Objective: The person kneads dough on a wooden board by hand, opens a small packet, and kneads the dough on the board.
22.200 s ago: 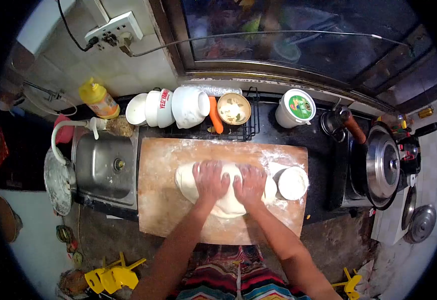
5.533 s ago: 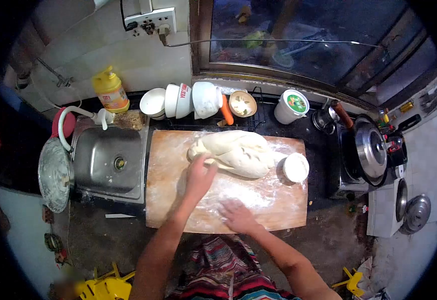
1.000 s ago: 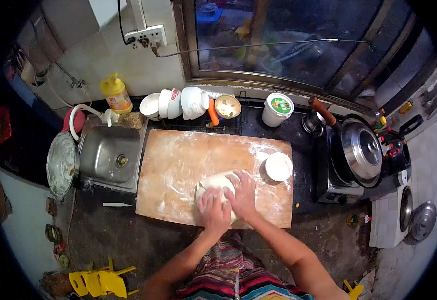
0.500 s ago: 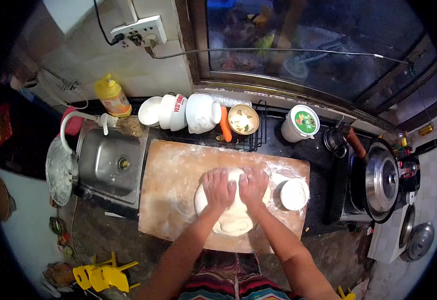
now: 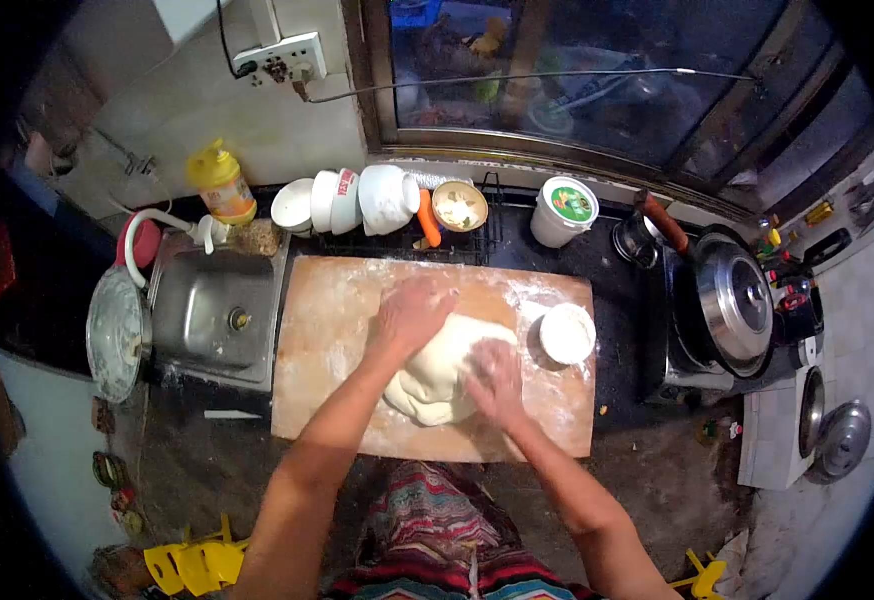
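White dough (image 5: 441, 365) on board (image 5: 322, 310); right hand (image 5: 494, 380) — touching; left hand (image 5: 414, 312) — alongside

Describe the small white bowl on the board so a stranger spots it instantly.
Start at the wooden board right of the sink. The bowl sits near its right edge. Unlike the dough beside it, it has a round rim and holds white powder.

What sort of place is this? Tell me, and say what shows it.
Most likely a home kitchen: there is a stainless steel sink set in the counter, a lidded wok on the stove, and dough on a floured wooden board.
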`<state>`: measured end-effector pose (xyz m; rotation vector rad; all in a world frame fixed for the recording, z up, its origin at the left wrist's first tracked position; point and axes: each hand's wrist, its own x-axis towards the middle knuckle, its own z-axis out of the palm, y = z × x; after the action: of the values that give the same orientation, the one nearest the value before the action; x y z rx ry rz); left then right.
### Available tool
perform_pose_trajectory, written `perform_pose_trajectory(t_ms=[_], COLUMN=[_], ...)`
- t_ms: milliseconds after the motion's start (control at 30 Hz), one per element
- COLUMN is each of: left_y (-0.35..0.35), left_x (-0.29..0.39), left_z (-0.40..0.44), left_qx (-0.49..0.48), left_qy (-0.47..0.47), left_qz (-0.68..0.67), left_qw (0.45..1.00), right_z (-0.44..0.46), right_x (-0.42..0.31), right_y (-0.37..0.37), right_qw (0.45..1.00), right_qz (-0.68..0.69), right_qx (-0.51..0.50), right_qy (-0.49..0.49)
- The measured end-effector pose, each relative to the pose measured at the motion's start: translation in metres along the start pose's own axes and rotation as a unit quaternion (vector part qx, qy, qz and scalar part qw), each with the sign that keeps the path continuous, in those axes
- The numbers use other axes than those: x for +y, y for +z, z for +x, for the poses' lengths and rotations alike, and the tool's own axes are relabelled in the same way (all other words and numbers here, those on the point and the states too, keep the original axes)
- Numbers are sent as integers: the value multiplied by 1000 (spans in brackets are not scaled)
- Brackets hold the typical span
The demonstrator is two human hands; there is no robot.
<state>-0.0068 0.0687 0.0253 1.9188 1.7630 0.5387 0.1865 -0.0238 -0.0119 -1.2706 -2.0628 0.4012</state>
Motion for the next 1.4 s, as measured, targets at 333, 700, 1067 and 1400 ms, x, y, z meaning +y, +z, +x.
perform_pose_trajectory(t_ms=[333,700,1067,1400], left_y=[78,73,47,-15], left_x=[20,-27,-61,-13], left_z=[-193,-89,88,-5], left_qx=[214,243,185,25], left_qy=[74,103,70,46], left_qz=[91,96,85,84], left_qw=[970,960,977,995], right_z=[-46,16,138,-9], right_x=[-29,28,93,25], right_y=[-29,37,81,-8], right_qw=[999,996,983,980], right_qz=[-9,-52,-130,175], right_qx=[-37,-17,68,-72], right_qy=[-12,73,114,65])
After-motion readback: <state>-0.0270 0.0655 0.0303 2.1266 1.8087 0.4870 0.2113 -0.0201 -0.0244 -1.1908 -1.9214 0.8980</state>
